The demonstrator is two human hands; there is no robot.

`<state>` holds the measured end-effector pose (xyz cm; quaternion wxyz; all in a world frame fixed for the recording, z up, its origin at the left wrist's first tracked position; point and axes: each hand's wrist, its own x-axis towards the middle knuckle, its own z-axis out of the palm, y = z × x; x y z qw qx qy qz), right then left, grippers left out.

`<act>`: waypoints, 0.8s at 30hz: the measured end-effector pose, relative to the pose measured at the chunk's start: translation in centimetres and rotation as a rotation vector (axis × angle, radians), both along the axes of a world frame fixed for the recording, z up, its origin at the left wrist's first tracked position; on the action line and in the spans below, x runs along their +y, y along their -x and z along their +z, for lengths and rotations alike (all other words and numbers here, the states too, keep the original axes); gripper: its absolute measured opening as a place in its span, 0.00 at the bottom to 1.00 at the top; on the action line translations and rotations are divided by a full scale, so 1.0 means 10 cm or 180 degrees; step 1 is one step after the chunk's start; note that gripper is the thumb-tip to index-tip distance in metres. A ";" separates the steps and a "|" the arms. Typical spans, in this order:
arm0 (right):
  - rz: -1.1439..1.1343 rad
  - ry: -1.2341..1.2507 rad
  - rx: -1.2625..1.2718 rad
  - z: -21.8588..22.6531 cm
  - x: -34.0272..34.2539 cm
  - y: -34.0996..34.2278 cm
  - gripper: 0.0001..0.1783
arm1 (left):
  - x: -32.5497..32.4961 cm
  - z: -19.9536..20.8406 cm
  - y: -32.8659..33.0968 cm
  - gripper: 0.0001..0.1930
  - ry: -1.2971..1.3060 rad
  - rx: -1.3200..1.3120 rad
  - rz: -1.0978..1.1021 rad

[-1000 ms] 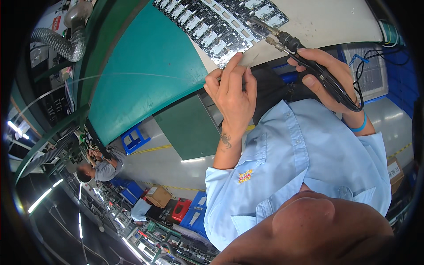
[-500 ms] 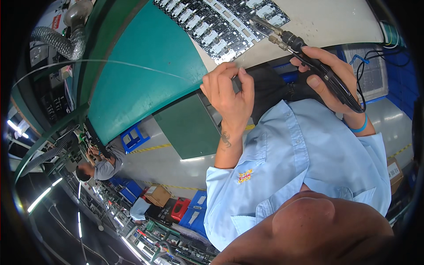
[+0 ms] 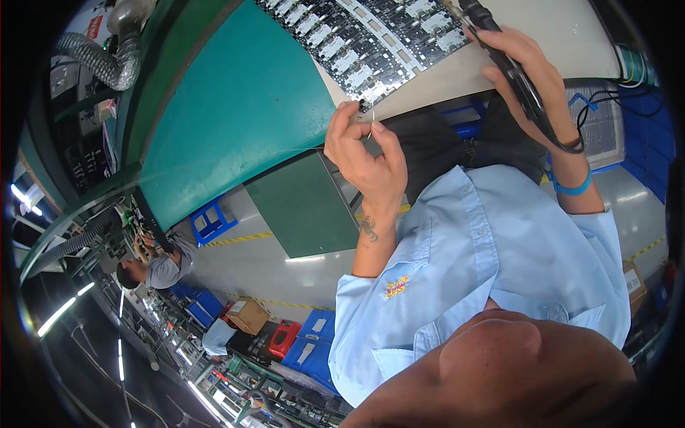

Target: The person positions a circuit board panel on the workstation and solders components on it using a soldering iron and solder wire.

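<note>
Between the thumb and index finger of my left hand (image 3: 367, 160) is a thin pale wire (image 3: 373, 113), which looks like solder wire. Its upper end points at the near corner of a black-and-silver panel of circuit boards (image 3: 371, 46). My right hand (image 3: 535, 75) is wrapped around a black soldering iron (image 3: 515, 80) with a cable at its rear. The iron's metal front end reaches over the right part of the panel, partly cut off by the picture's top edge.
The panel lies on a pale work surface (image 3: 564, 43) beside a green mat (image 3: 235, 107). Black cables (image 3: 606, 96) hang at the right. A ribbed silver duct (image 3: 96, 60) is at upper left. Another person (image 3: 160, 267) works farther off, near blue bins (image 3: 314, 349).
My right hand has moved up and forward with the soldering iron, over the panel. My left hand has dropped slightly, and the wire at its fingertips now shows clearly.
</note>
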<state>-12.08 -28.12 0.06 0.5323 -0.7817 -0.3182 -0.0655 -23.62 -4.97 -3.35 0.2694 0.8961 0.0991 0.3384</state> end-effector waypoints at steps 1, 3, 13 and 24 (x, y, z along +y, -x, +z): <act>-0.0040 0.0121 -0.0108 -0.04 0.01 -0.04 0.24 | 0.00 0.00 0.01 0.09 0.0014 0.0017 -0.0028; -0.0104 0.0357 -0.0323 -0.12 0.05 -0.10 0.24 | 0.01 -0.01 0.02 0.10 0.0027 0.0022 -0.0028; -0.0190 0.0477 -0.0603 -0.11 0.19 -0.08 0.23 | 0.01 0.03 0.04 0.09 0.0034 0.0044 0.0001; 0.0245 0.0054 -0.0303 0.18 0.02 0.07 0.25 | -0.13 0.12 -0.01 0.11 -0.0330 -0.0040 -0.0008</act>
